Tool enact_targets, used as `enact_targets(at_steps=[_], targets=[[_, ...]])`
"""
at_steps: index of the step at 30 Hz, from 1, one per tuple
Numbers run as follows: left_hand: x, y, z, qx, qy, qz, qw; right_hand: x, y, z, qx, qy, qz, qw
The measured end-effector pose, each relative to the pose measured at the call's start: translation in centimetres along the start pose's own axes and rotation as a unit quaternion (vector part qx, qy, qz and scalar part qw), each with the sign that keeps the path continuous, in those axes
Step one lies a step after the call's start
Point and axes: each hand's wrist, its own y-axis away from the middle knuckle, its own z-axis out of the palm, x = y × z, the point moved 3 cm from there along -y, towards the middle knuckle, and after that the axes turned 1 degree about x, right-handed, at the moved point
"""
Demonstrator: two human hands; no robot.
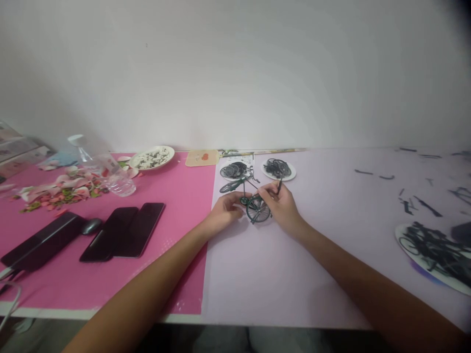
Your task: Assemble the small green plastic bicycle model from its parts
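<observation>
Between my hands, in the middle of the head view, is a dark miniature bicycle (258,210), tilted, its spoked wheel toward me and the other wheel pointing away. My left hand (227,211) closes its fingers on the bicycle's left side near the pedal crank. From the right, my right hand (281,203) pinches the frame above the near wheel; a short dark piece sticks up from its fingers. Just beyond lie two white plates: the left plate (223,175) holds small wheels, the right plate (292,174) more dark bicycle parts.
Loose dark parts (428,206) lie at the right, above a plate of bicycle pieces (401,235). On the pink left side are phones (138,230), a black box-like device (42,240), a mouse (91,226), a plastic bottle (105,166), petals (64,191) and a dish (169,156).
</observation>
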Motion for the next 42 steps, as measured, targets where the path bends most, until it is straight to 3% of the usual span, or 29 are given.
enact_targets(at_steps=[31,36,42], targets=[[0.52,0.35,0.11,0.062,-0.082,0.040,0.994,-0.49,0.17,0.04,0.010,0.006,-0.005,1.000],[0.55,0.25,0.02,0.039,-0.028,0.032,0.998,-0.59,0.09,-0.09,0.011,0.004,-0.007,1.000],[0.42,-0.10,0.24,0.012,0.194,-0.054,0.979,-0.59,-0.12,-0.33,0.012,0.030,-0.028,0.999]])
